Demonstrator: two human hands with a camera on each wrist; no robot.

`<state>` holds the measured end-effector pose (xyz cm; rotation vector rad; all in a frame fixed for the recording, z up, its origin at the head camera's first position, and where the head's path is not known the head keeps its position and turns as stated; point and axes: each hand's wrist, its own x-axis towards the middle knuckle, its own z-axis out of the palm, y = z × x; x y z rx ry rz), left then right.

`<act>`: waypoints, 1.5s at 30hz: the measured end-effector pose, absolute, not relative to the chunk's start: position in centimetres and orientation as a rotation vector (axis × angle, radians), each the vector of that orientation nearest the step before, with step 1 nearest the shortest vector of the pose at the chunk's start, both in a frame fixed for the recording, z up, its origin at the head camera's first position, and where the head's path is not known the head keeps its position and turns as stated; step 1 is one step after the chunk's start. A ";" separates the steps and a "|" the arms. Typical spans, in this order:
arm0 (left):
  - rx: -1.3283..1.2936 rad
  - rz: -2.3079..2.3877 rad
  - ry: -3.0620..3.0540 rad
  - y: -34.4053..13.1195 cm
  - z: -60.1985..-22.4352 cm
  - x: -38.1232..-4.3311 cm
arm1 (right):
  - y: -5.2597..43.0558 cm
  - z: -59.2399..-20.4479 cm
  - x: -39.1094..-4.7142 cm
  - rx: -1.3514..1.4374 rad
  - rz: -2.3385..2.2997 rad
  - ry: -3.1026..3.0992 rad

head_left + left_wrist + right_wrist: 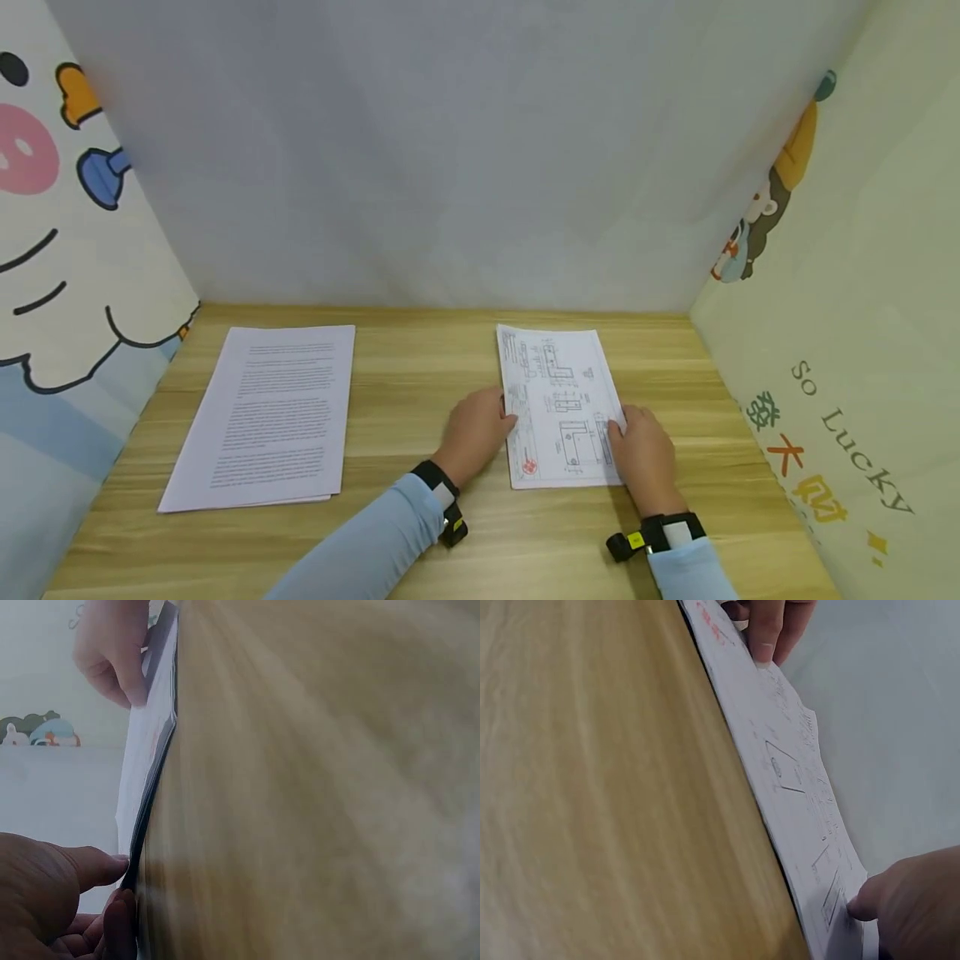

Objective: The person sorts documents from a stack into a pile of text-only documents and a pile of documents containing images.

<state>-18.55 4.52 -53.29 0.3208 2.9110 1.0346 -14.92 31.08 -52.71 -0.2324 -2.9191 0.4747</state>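
Note:
A small stack of technical drawing sheets [558, 408], printed with part outlines and a red round stamp, lies on the right half of the wooden table. My left hand [476, 433] grips its left edge; in the left wrist view the thumb [97, 866] is on the top sheet's edge and the fingers curl at the side. On the opposite edge, my right hand [645, 454] pinches the stack, its thumb [866, 898] on the printed face and its other fingers mostly hidden. Farther left lies a larger stack of text pages [281, 417], untouched.
The wooden table [420, 358] meets a plain grey backdrop [450, 167] behind. Cartoon-printed side panels stand at the left [67, 275] and right [847, 333]. Each wrist wears a black strap with a small camera.

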 end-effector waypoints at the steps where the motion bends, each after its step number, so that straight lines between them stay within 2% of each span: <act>1: 0.321 1.015 2.919 4.5 -53.2 -18.5 | 31.1 -52.7 -14.9 -0.233 0.443 -2.921; 16: 0.352 0.950 2.971 4.6 -53.0 -18.5 | 31.1 -52.8 -14.5 -0.264 0.373 -2.895; 25: 0.245 1.084 2.983 1.8 -51.0 -18.8 | 27.7 -50.0 -14.7 -0.168 0.675 -2.817; 31: 0.144 1.140 3.014 -3.5 -48.4 -18.7 | 24.2 -47.7 -15.1 -0.048 1.053 -2.801; 38: 0.024 1.040 3.112 -12.6 -46.2 -17.8 | 19.9 -47.9 -15.4 0.032 1.432 -2.815; 45: -0.257 0.906 3.199 -20.9 -45.8 -15.9 | 14.2 -48.1 -15.0 0.266 1.698 -2.867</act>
